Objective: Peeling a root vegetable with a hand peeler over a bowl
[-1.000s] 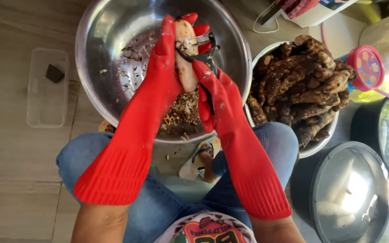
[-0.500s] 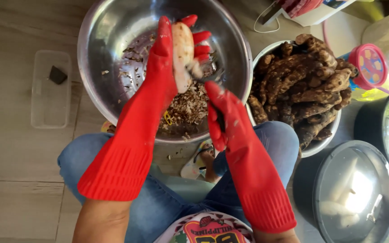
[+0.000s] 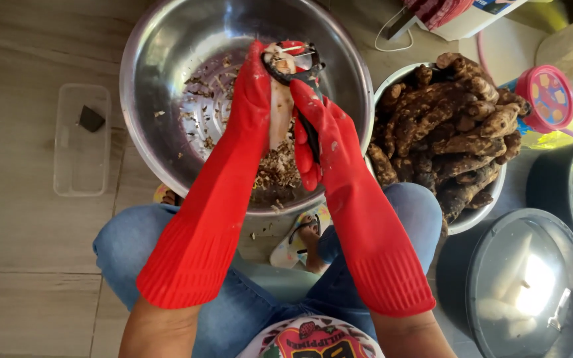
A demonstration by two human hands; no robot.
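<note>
Gloves of red rubber cover both hands. The left hand (image 3: 254, 93) wraps its fingers shut around a pale peeled root (image 3: 278, 106), holding it over the steel bowl (image 3: 160, 132) near the bowl's far rim. The right hand (image 3: 319, 129) grips a black peeler (image 3: 296, 63), its blade at the root's top end. Peelings (image 3: 280, 169) lie at the bowl's near edge. A bowl of unpeeled brown roots (image 3: 445, 132) sits just beside, right.

Both red-gloved hands raised together — left hand (image 3: 254, 93) curled closed, right hand (image 3: 316, 129) fisted beside it.
</note>
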